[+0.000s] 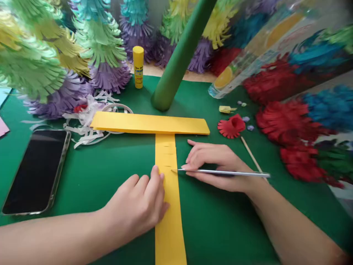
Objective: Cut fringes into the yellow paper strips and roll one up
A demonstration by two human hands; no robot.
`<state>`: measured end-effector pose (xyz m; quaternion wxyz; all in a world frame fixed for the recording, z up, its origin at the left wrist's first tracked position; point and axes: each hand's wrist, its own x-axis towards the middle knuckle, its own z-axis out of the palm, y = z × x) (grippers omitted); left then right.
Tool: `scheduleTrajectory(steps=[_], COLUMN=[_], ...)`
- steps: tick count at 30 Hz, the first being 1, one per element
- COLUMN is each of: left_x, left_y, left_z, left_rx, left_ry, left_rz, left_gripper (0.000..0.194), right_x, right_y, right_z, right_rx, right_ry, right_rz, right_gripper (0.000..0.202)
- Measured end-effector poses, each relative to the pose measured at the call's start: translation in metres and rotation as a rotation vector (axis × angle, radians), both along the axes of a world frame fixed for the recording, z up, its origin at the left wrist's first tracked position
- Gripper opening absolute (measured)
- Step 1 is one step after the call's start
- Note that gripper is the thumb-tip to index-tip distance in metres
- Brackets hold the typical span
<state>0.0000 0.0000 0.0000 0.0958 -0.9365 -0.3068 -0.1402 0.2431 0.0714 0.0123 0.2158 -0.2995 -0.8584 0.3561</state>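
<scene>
A long yellow paper strip (169, 206) runs toward me on the green surface, with several short dark marks like slits near its upper end. My left hand (140, 198), fingers curled together, presses on the strip's left edge. Between thumb and fingers of my right hand (215, 162) is a slim silver craft knife (226, 172); its pointed tip touches or hovers just over the strip, below the lowest mark. Across the strip's top end lies a folded yellow paper band (149, 123).
A phone (35, 173) lies at left by white paper shreds (85, 119). Behind stand a yellow glue stick (138, 68), a green paper cone (182, 55) and fringed paper stacks (102, 44). At right are a red paper flower (231, 126), a wooden stick (251, 154) and a bottle (248, 55).
</scene>
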Motion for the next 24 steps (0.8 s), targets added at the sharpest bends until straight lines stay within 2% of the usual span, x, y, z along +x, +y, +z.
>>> scheduleTrajectory(steps=[24], left_x=[0.001], left_y=[0.0028], left_z=[-0.0013], left_rx=[0.034], left_ry=[0.033], left_rz=[-0.008], left_gripper=[0.036], right_x=[0.0049], right_y=[0.0062], right_z=[0.0065], right_rx=[-0.074], right_ry=[0.018], right_rz=[0.01], right_gripper=[0.01])
